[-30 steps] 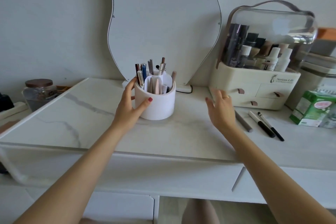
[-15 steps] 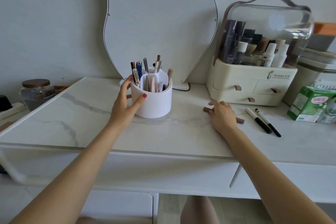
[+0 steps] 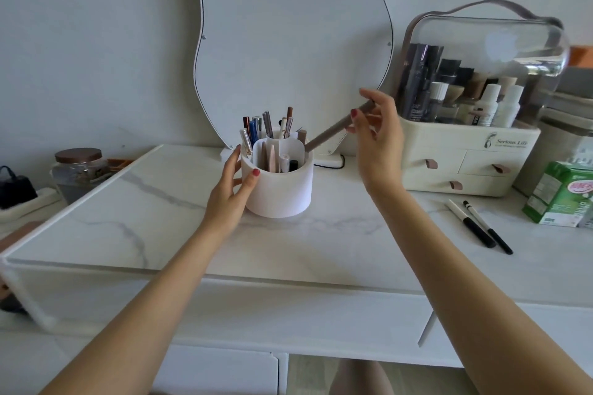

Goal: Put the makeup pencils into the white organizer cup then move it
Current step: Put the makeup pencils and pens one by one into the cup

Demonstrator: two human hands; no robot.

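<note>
Your right hand pinches a taupe pencil, slanted with its low tip at the cup's right rim, while your left hand grips the cup's left side on the table. Come in too flat and the tip may catch the rim or crowded pens. Two pencils lie well right; the cosmetics case stands just behind your hand.

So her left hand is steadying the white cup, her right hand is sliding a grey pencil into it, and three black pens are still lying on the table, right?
Not quite: the head view shows two black pens on the table, not three. The left hand does steady the white cup, and the right hand is sliding the grey pencil into it.
</note>
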